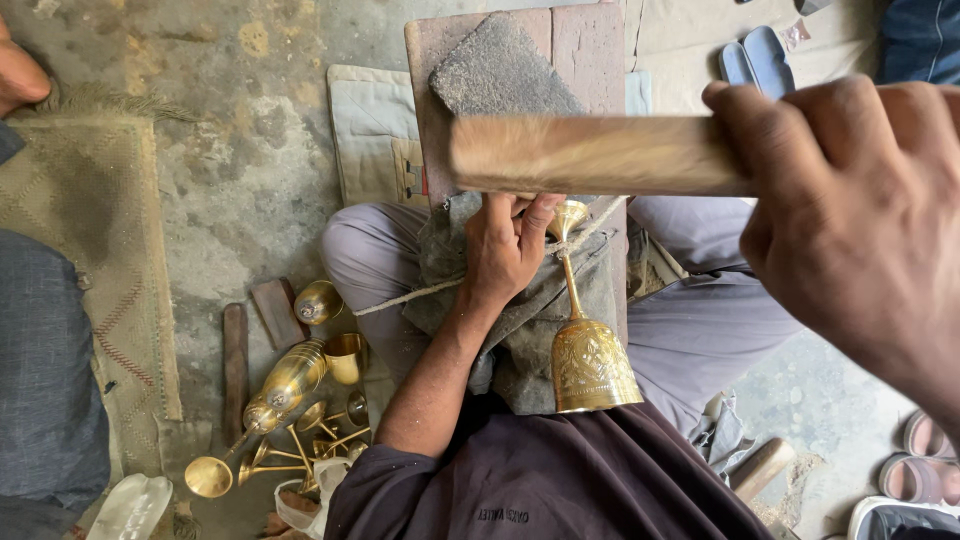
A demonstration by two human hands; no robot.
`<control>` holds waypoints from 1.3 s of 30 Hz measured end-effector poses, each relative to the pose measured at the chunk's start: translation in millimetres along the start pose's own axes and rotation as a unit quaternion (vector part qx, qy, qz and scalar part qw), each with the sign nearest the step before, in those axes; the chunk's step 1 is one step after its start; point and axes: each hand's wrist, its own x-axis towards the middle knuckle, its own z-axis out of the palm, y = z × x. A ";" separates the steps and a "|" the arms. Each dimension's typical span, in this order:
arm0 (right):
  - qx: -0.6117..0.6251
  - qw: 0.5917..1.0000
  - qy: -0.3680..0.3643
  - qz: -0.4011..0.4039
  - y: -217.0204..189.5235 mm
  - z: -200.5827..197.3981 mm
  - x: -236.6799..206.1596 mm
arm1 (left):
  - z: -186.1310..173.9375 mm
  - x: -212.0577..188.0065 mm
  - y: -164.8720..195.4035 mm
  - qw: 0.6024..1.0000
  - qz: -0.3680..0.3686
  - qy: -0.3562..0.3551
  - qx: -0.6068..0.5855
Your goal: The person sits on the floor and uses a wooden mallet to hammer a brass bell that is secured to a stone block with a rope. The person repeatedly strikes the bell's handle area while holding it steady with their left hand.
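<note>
On a stained concrete floor (250, 170), the left hand (505, 250) gripped a brass goblet (585, 345) on the lap while the right hand (850, 210) clutched a blurred wooden stick (590, 155).

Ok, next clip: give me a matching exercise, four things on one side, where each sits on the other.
Things:
1. brass goblet
2. wooden stick
3. pile of brass pieces
4. blue sandals

Places:
A. on the floor by the person's left side
B. held in the right hand
C. top of the picture, on the floor
D. on the lap cloth, stem gripped by the left hand

Pairs: 1-D, 2-B, 3-A, 4-C
</note>
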 end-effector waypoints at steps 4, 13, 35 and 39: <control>-0.006 1.000 0.010 0.002 5.0 10.4 -5.5 | 0.6 -2.3 -6.1 1.000 -0.015 0.002 0.023; 0.197 0.977 0.059 0.064 6.2 26.0 -8.1 | -0.4 -0.5 -4.9 1.000 -0.016 0.002 0.015; -0.052 0.998 0.035 0.008 0.4 8.7 15.6 | -2.0 -2.5 -3.6 1.000 -0.025 -0.001 -0.018; -0.035 0.999 0.031 0.009 3.0 11.2 20.1 | -2.5 -2.2 -0.7 0.998 -0.057 0.002 -0.019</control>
